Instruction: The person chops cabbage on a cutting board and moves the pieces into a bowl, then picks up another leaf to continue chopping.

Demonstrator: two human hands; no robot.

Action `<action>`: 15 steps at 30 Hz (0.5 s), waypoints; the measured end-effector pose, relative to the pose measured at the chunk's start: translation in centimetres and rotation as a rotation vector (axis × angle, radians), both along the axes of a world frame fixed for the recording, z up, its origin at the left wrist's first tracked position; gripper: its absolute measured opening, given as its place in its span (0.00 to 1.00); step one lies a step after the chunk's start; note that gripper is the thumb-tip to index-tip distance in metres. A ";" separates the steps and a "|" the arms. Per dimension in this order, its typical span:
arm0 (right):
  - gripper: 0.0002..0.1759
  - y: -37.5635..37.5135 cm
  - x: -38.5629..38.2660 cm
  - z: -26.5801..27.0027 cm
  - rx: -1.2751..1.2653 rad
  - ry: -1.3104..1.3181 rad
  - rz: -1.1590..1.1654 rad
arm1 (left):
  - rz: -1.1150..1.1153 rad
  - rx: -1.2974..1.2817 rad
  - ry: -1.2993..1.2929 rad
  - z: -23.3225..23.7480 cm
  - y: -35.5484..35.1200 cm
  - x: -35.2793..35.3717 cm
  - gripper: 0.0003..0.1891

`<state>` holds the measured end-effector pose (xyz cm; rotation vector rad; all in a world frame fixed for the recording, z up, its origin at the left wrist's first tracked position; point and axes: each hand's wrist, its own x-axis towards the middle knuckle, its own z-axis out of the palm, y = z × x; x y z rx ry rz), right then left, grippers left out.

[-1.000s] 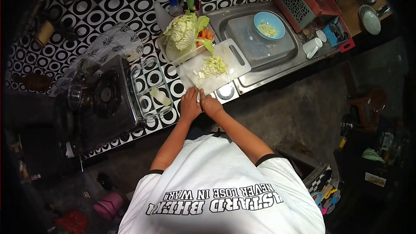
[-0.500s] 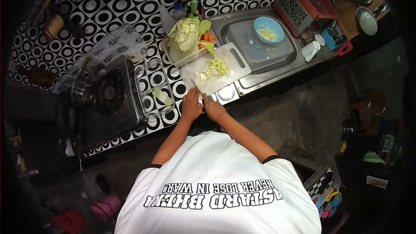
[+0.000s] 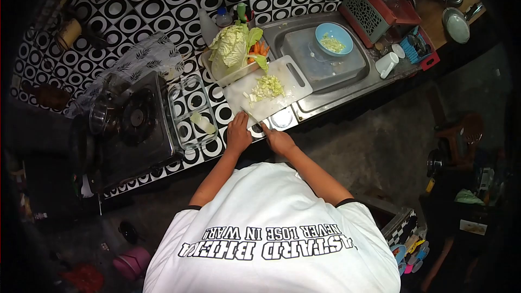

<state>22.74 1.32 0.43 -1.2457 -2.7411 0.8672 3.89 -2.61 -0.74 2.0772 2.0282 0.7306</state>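
Observation:
A white cutting board (image 3: 287, 96) lies on the tiled counter, with chopped pale green cabbage (image 3: 268, 87) piled on it. At its lower left corner my left hand (image 3: 239, 130) is closed over something small and pale. My right hand (image 3: 278, 139) is closed round the handle of a knife, near the board's front edge; the blade (image 3: 253, 118) points up and left toward my left fingertips. Behind the board a tub (image 3: 230, 77) holds a cabbage head (image 3: 230, 48) and carrots (image 3: 259, 51).
The sink (image 3: 355, 84) at the right bears a grey tub (image 3: 320, 70) and a blue bowl (image 3: 334, 39) with chopped cabbage. A glass dish (image 3: 187, 140) with a pale leaf piece (image 3: 202, 123) sits left, beside the stove (image 3: 157, 146). A white mug (image 3: 386, 65) stands farther right.
My right hand has moved right and slightly down, away from my left hand, with the knife. The view has shifted slightly.

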 end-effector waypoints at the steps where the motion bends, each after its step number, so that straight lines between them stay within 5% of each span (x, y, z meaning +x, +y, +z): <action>1: 0.35 0.1 0.1 0.2 0.001 0.000 -0.002 | 0.008 -0.005 -0.008 -0.1 0.0 0.0 0.33; 15: 0.32 1.9 -1.0 2.4 -0.061 0.127 -0.088 | 0.037 -0.013 -0.005 0.1 0.1 0.3 0.31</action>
